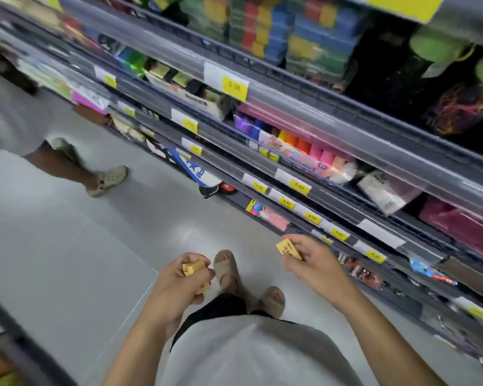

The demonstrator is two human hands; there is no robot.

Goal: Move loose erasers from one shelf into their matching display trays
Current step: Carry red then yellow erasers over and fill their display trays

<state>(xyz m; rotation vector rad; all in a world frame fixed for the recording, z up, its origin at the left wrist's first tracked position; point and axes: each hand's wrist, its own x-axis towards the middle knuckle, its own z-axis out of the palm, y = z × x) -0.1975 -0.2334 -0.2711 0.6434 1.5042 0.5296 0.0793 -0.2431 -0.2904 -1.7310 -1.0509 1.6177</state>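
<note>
Erasers fill both hands here, so the collecting part of the job looks under way while the sorting into display trays is, by the look of things, not yet done: no matching tray can be made out among the blurred shelves [304,190] on the person's right. The left hand [184,282] is closed around a small bunch of yellow erasers [193,268], fingers curled over them, with one more block showing below the knuckles; how many it holds cannot be told. The right hand [310,260] pinches a single yellow eraser [288,249] between thumb and fingertips, its printed face turned up, near the front rail of a low shelf but not touching it. Both forearms reach forward and down from the body, the hands held apart over the grey floor [81,246], above the person's sandalled feet. Another person's leg and shoe [112,178] show farther along the aisle. Placing each eraser likely depends on first finding its tray.
</note>
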